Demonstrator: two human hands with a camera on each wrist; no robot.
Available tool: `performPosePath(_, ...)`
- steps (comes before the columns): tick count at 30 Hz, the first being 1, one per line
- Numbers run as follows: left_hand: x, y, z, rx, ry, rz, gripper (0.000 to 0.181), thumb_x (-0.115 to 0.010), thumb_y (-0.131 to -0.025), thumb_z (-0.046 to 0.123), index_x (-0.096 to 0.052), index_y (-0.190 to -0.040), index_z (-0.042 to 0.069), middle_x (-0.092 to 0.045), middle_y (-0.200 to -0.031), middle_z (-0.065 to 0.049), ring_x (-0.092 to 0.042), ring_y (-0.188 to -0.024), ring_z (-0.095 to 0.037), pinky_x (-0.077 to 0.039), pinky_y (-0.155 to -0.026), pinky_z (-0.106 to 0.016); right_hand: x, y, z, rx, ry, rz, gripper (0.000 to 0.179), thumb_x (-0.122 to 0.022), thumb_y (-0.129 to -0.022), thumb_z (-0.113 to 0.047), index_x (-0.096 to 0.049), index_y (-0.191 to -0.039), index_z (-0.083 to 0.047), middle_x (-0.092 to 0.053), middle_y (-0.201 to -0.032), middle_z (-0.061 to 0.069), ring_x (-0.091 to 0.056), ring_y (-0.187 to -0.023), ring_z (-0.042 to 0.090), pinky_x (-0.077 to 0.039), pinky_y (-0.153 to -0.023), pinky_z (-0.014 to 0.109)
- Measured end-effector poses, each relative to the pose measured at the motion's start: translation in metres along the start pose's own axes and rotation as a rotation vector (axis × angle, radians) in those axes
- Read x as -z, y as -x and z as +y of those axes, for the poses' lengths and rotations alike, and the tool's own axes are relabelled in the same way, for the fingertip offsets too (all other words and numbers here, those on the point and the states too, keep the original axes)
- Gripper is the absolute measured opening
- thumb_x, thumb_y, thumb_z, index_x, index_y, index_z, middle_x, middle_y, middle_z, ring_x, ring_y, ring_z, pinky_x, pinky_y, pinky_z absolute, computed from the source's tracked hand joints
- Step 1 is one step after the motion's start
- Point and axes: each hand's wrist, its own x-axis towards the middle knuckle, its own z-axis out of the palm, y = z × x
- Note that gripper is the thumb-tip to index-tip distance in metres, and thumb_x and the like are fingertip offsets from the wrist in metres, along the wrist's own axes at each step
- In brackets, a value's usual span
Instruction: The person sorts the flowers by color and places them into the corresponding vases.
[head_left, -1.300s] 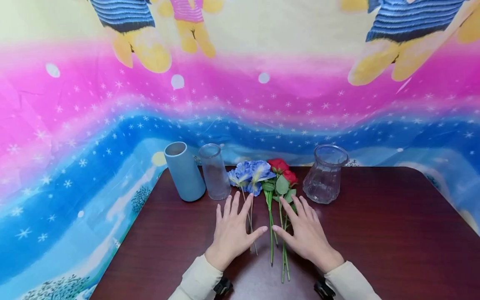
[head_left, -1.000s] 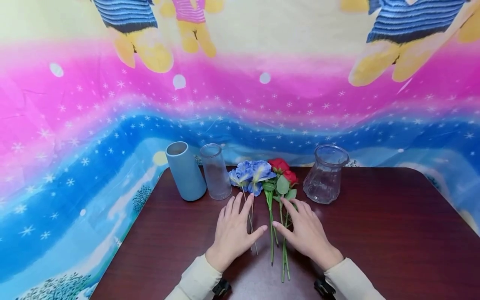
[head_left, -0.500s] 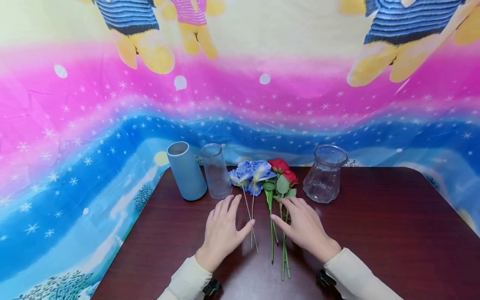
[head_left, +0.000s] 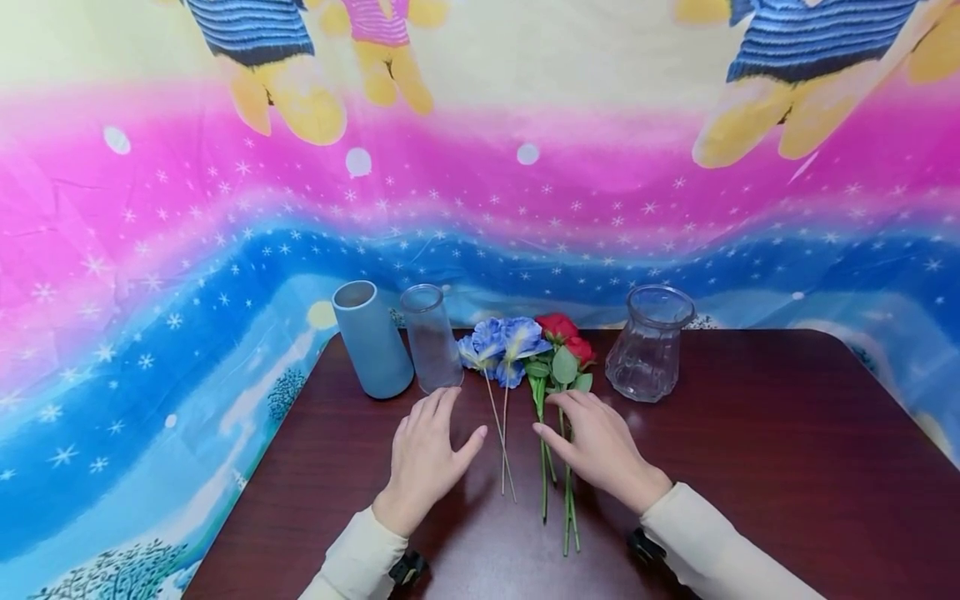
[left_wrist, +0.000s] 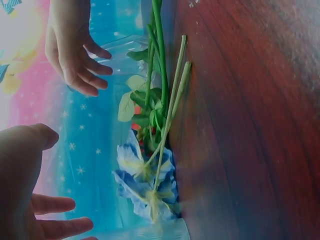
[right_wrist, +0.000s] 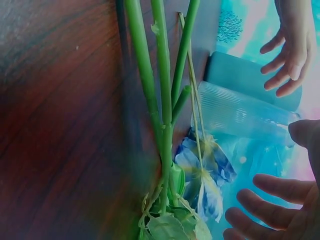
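Observation:
My left hand [head_left: 423, 454] hovers over the table, left of the blue flowers' thin stems, fingers relaxed and thumb spread, holding nothing. My right hand [head_left: 603, 442] is above the green rose stems, its fingers loosely bent and its thumb apart, and it covers part of those stems in the head view. The blue flowers [head_left: 501, 343] lie with their heads toward the back and two thin stems crossing. Beside them lie red roses [head_left: 567, 337] with green leaves and several green stems. In the right wrist view the rose stems [right_wrist: 162, 75] are close below the hand.
A blue-grey vase [head_left: 372, 346] and a clear cylindrical vase [head_left: 432, 342] stand at the back left. To the right of the roses stands a flared clear glass vase [head_left: 647, 354]. The dark brown table [head_left: 787, 450] meets a printed cloth backdrop [head_left: 480, 200] behind.
My left hand has moved left, off the blue flowers' stems. My right hand has shifted slightly left over the rose stems. The flowers and vases stay in place.

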Motion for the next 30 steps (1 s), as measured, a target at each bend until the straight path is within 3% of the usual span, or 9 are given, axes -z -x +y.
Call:
performPosePath(9,0.004,-0.003,-0.011,0.058,0.039,0.012,0.058,-0.072,-0.088,0.05,-0.062,-0.133,0.015,-0.068,-0.129,-0.007,-0.065,-0.116,-0.028,-0.056,-0.088,-0.049,-0.004,-0.004,-0.003,-0.004,-0.006,-0.026,0.051,-0.071,-0.091,-0.048,-0.069,-0.123,-0.008,-0.071,-0.12,0.01,-0.067,-0.112,0.028,-0.055,-0.093,0.051)
performPosePath(21,0.014,-0.006,-0.035,0.131,0.064,0.039,0.055,-0.072,-0.089,0.046,-0.063,-0.13,0.011,-0.067,-0.127,-0.01,-0.066,-0.114,-0.031,-0.057,-0.088,-0.051,-0.006,-0.016,-0.014,0.006,-0.028,-0.071,0.048,-0.068,-0.093,-0.048,-0.07,-0.122,-0.01,-0.071,-0.117,0.007,-0.069,-0.106,0.025,-0.057,-0.088,0.047)
performPosePath(30,0.022,-0.015,-0.057,0.207,0.093,0.071,0.053,-0.071,-0.091,0.044,-0.064,-0.13,0.01,-0.068,-0.128,-0.011,-0.067,-0.111,-0.033,-0.058,-0.086,-0.052,-0.01,-0.025,-0.02,0.046,-0.025,-0.072,0.047,-0.068,-0.093,-0.047,-0.071,-0.122,-0.01,-0.072,-0.115,0.006,-0.069,-0.103,0.024,-0.057,-0.086,0.045)
